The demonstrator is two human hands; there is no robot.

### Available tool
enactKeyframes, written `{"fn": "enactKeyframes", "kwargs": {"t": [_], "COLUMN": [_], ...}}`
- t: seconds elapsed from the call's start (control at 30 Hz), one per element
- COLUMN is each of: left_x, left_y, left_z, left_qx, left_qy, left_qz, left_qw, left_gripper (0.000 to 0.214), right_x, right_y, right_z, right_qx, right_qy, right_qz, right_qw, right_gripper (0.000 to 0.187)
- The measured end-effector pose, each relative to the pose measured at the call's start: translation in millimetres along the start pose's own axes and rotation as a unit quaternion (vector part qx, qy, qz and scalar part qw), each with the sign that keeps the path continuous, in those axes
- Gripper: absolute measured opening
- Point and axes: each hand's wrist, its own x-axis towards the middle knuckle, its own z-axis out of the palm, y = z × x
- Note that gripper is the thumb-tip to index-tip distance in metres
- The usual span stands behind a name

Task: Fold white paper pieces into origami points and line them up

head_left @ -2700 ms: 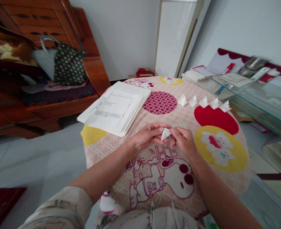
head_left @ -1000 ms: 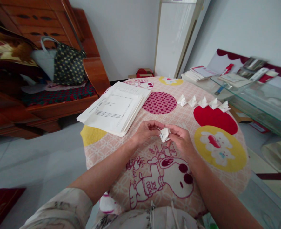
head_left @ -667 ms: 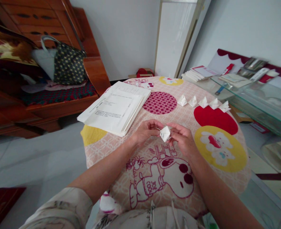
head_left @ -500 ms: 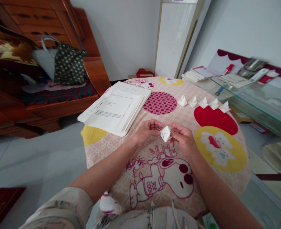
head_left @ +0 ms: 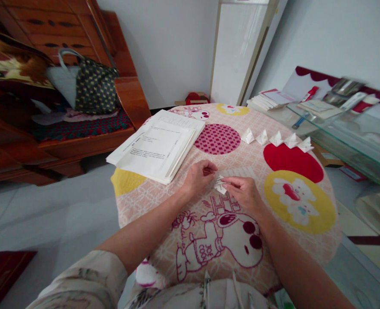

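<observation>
Over the near middle of the table, my right hand (head_left: 245, 192) pinches a small folded paper piece (head_left: 220, 187), white with some print on it. The piece looks tilted and flattish, and the fingers cover its right side. Just left of it, my left hand (head_left: 200, 177) has its fingers curled together near the paper's upper left edge. I see nothing between those fingertips. Farther back on the right stands a row of several pointed folded paper pieces (head_left: 276, 138), white and alike in shape.
A stack of printed sheets (head_left: 151, 146) lies on the left of the round table, whose patterned cloth (head_left: 164, 201) hangs over the edge. At right is a glass shelf (head_left: 354, 137) with papers and small items. A wooden bench (head_left: 128, 98) holding a dotted bag (head_left: 95, 86) stands at left.
My left hand has come off the folded paper, with its fingers curled beside it. In my right hand the paper has turned from an upright diamond to a flatter, tilted position.
</observation>
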Motion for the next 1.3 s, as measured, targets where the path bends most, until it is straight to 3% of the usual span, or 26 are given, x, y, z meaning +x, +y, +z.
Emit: {"fn": "enactKeyframes", "kwargs": {"t": [0.07,0.2,0.3,0.43,0.53,0.73,1.0,1.3], "left_x": [-1.7,-8.3,-12.5,-13.2,-11.7,-12.4,-18.1,-18.7], "left_y": [2.7,8.5,9.7,6.7,5.6,6.6,12.2,14.3], "left_z": [-0.8,0.0,3.2,7.5,9.0,11.6,18.5,24.4], "left_qx": [0.042,0.023,0.078,0.18,0.212,0.225,0.203,0.259], "left_qy": [-0.007,-0.107,-0.149,-0.144,-0.141,-0.135,-0.11,-0.091], "left_qz": [0.018,0.048,0.072,0.089,0.095,0.108,0.092,0.095], "left_qw": [0.999,0.993,0.983,0.969,0.962,0.959,0.969,0.957], "left_gripper": [0.015,0.014,0.015,0.017,0.023,0.026,0.009,0.003], "right_x": [0.3,0.8,1.9,3.8,4.6,4.8,3.6,4.7], "right_y": [2.2,5.5,7.2,7.8,6.5,3.3,-0.5,2.1], "right_z": [-1.2,-5.0,-7.9,-10.1,-9.7,-7.0,-4.7,-5.0], "right_qx": [-0.074,-0.167,-0.192,-0.186,-0.171,-0.149,-0.152,-0.145], "right_qy": [0.007,0.003,0.018,0.056,0.024,0.015,0.024,0.052], "right_qz": [-0.022,-0.019,-0.043,-0.085,-0.101,-0.136,-0.16,-0.133], "right_qw": [0.997,0.986,0.98,0.977,0.98,0.979,0.975,0.979], "right_gripper": [0.025,0.023,0.019,0.017,0.009,0.008,0.014,0.01]}}
